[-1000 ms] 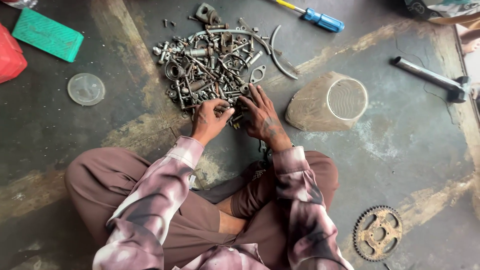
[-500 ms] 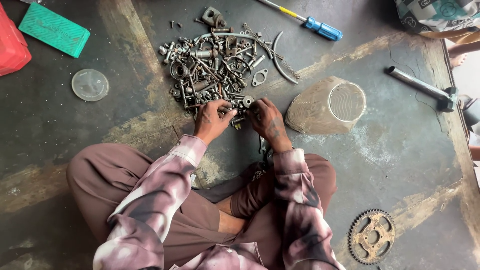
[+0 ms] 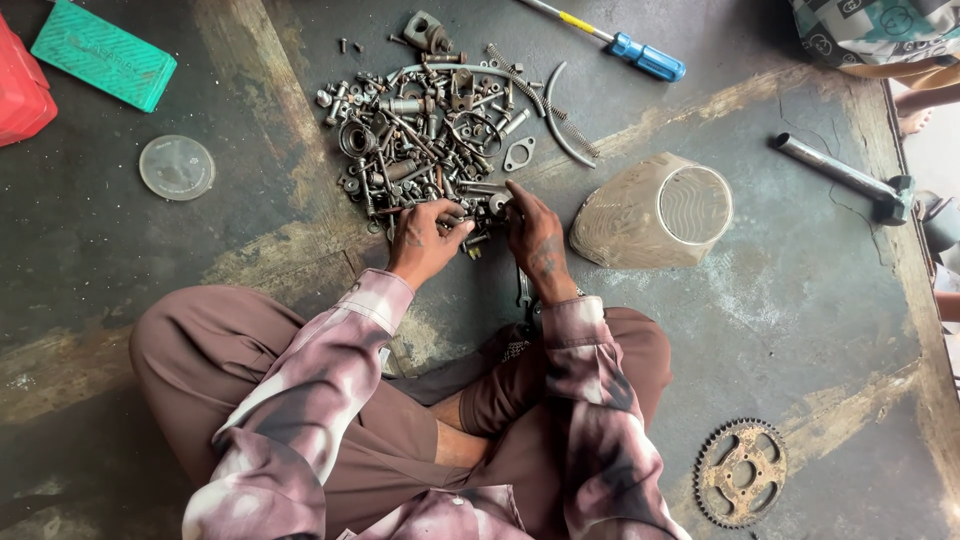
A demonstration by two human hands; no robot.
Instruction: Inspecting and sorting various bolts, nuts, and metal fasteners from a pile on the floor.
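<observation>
Head view looks down on my two hands at the near edge of a scrap pile (image 3: 430, 140) of bolts, nuts, springs and washers on the dark floor (image 3: 800, 330). My left hand (image 3: 425, 240) lies palm down with the fingers curled together over a few small pieces at the pile's rim; I think they pinch a bolt, but the knuckles hide what is under them. My right hand (image 3: 535, 235) sits just beside it, fingers loosely spread, the index stretched forward and touching a small round part at the pile's edge. The hands are near each other but not touching. Both sleeves are a mottled mauve, and my crossed legs in brown trousers (image 3: 250, 370) fill the lower half of the view.

Beyond the pile, a bent grey hose (image 3: 560, 120) curves along its right side. Right of my right hand, a dusty cone-shaped cover (image 3: 625, 215) lies on its side, mouth toward the right. Farther up, a blue-handled screwdriver (image 3: 645, 58) lies near the top edge, and a metal bar (image 3: 830, 172) lies at far right. A rusty sprocket (image 3: 740, 472) lies flat by my right knee. To the left sit a clear round lid (image 3: 177, 167), a green box (image 3: 103, 62) and a red container (image 3: 20, 95)
</observation>
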